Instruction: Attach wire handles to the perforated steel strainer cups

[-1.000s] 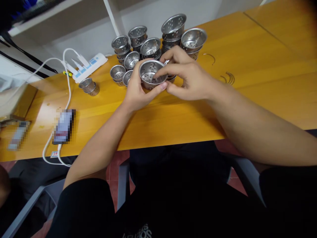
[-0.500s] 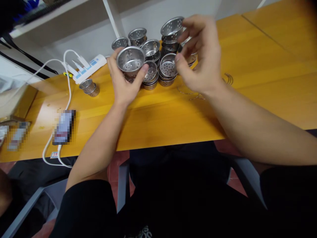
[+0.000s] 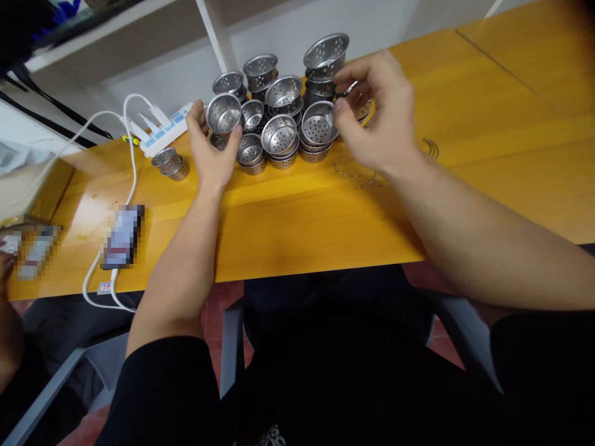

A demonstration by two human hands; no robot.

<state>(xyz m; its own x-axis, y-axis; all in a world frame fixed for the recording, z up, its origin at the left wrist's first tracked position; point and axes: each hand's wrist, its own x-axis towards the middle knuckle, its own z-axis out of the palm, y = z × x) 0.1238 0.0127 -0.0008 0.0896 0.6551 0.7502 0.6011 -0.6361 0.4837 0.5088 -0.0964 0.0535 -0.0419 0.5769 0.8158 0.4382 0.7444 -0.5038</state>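
My left hand [image 3: 211,148] is closed around a small perforated metal strainer cup [image 3: 224,115], thumb on the near right side and fingers on the left. It is at the front left of a cluster of stacked strainer cups [image 3: 279,137]. My right hand [image 3: 381,111] is raised beside the right end of the cluster, fingers curved and apart, with nothing visible in it. It partly hides a stack of cups behind it. A wide strainer cup [image 3: 326,54] tops the tall stack left of those fingers. Thin curved wires [image 3: 367,176] lie on the table below my right hand.
More curved wires [image 3: 431,148] lie to the right. On the left are a small pair of stacked cups [image 3: 170,164], a white power strip [image 3: 170,131] with cables, and a blurred phone [image 3: 123,236]. Another person's arm [image 3: 7,341] shows at the left edge.
My left hand has carried the strainer cup left, to the cluster's front left. My right hand has come out of that cup and moved right and up, its fingers spreading.
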